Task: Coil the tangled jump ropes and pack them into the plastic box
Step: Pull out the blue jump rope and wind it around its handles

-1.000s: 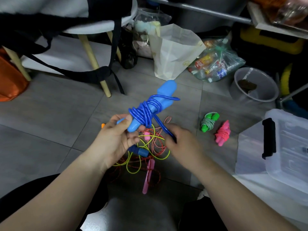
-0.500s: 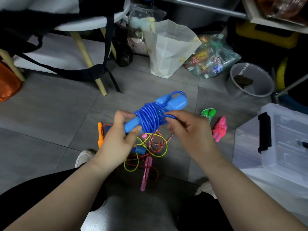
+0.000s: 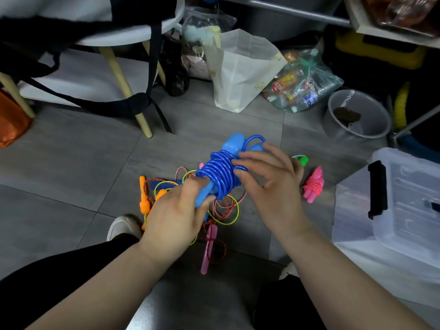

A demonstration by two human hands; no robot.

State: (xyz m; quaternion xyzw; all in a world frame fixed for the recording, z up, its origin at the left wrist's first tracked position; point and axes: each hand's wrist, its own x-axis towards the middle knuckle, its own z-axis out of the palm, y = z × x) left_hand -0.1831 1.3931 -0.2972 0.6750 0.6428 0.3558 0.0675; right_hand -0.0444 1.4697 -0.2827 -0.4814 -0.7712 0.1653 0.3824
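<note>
A blue jump rope (image 3: 220, 173), its cord wound tightly round its two blue handles, is held above the floor. My left hand (image 3: 175, 215) grips the lower handle end. My right hand (image 3: 269, 184) rests its fingertips on the coil and the upper handle, fingers spread. Below lies a tangle of jump ropes (image 3: 214, 210) with orange and pink handles and red-white and yellow cords. A coiled pink rope (image 3: 313, 184) and a coiled green rope (image 3: 302, 159), partly hidden by my right hand, lie on the floor. The clear plastic box (image 3: 400, 210) with a black latch stands at the right.
A stool with wooden legs (image 3: 123, 84) and black straps stands at the back left. A white bag (image 3: 240, 70), a clear bag of packets (image 3: 302, 84) and a grey bowl (image 3: 357, 115) line the back. My shoe (image 3: 119, 227) is near the tangle.
The last free loop of blue cord has been brought onto the bundle. My right hand moved from below the coil up onto its top, and the bundle tilted lower.
</note>
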